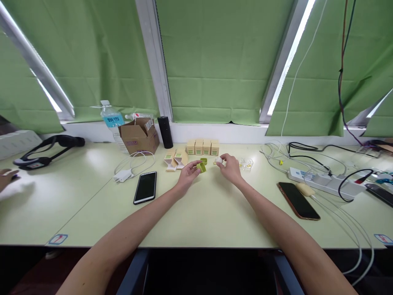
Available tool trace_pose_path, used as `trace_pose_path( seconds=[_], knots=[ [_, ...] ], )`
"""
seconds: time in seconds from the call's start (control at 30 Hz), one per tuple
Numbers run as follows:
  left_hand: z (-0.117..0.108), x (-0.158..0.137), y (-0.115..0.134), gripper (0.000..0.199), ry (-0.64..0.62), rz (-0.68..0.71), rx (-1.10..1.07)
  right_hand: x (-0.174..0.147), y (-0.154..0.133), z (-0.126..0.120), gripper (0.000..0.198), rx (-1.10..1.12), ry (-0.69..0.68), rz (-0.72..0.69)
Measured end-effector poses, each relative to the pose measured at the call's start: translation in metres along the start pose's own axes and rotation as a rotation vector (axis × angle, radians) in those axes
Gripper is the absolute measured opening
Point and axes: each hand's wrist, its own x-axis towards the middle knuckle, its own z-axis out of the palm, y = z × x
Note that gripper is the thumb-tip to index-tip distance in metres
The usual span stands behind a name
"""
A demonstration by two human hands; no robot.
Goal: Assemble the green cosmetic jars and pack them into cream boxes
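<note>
My left hand is closed on a small olive-green open box, tilted so its hollow shows. Just behind it is a second olive-green piece; whether the two are joined I cannot tell. To the right, my right hand pinches a small whitish, see-through piece, too small to name. Beside that hand lie several clear pieces with yellow bits. Left of the green box stand two opened cardboard cartons. A row of several closed small cartons with green labels sits behind my hands.
Left are a phone, a white charger, a cardboard box, a water bottle, a black cylinder and a headset. Another person's hand shows far left. Right are another phone and a power strip with cables.
</note>
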Motion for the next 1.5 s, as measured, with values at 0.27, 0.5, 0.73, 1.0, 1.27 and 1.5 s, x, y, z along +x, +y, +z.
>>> trace_pose_path(
  seconds=[0.27, 0.5, 0.73, 1.0, 1.27, 1.5],
  knots=[
    [0.005, -0.005, 0.001, 0.054, 0.018, 0.054, 0.127, -0.031, -0.025, 0.003, 0.057, 0.887, -0.057, 0.244],
    [0.008, -0.006, 0.002, 0.050, 0.012, 0.118, 0.248, -0.039, -0.040, 0.000, 0.050, 0.925, -0.097, 0.228],
    [0.012, -0.011, 0.009, 0.041, -0.029, 0.181, 0.359, -0.044, -0.047, -0.002, 0.046, 0.906, -0.151, 0.225],
    [0.013, -0.013, 0.011, 0.036, -0.031, 0.226, 0.451, -0.047, -0.050, 0.000, 0.049, 0.909, -0.144, 0.251],
    [0.014, -0.013, 0.012, 0.036, -0.036, 0.218, 0.485, -0.049, -0.052, 0.001, 0.046, 0.914, -0.126, 0.256],
    [0.016, -0.016, 0.016, 0.034, -0.056, 0.210, 0.517, -0.051, -0.051, 0.005, 0.045, 0.894, -0.104, 0.238]
  ],
)
